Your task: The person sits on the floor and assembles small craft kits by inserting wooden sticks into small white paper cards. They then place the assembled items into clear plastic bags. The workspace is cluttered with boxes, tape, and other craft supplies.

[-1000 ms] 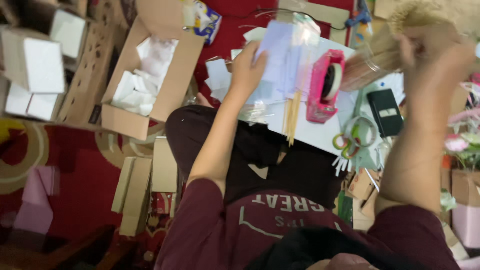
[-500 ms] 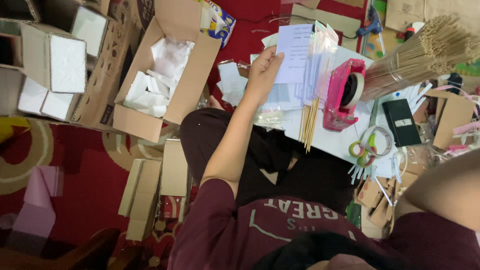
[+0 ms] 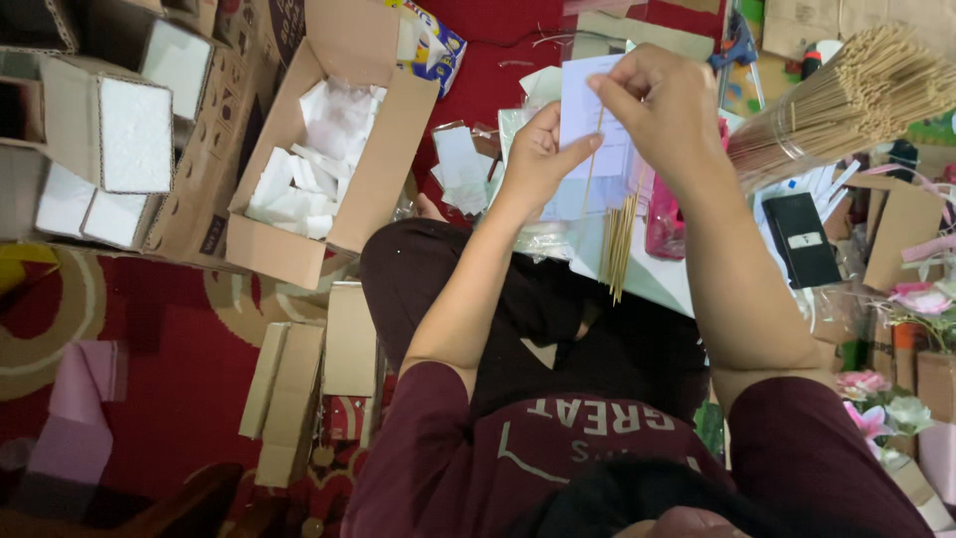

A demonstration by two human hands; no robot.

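Observation:
My left hand (image 3: 541, 157) grips a clear packet with a white paper card (image 3: 590, 112) in it, held up over my lap. A small bunch of thin bamboo sticks (image 3: 619, 245) hangs out of the packet's lower end. My right hand (image 3: 662, 108) is just right of the packet, its fingertips pinching a single thin stick (image 3: 595, 149) that lies along the card. Both hands touch the packet. A large bundle of the same sticks (image 3: 846, 95) lies at the upper right.
An open cardboard box with white foam pieces (image 3: 319, 164) stands at upper left, with more boxes (image 3: 110, 139) beyond it. Flat cardboard pieces (image 3: 299, 384) lie on the red carpet. A pink tape dispenser (image 3: 661, 225), a black box (image 3: 802, 239) and artificial flowers (image 3: 886, 399) are on the right.
My right hand came back from the large stick bundle on the right to the packet, now pinching one stick. My left hand kept hold of the packet.

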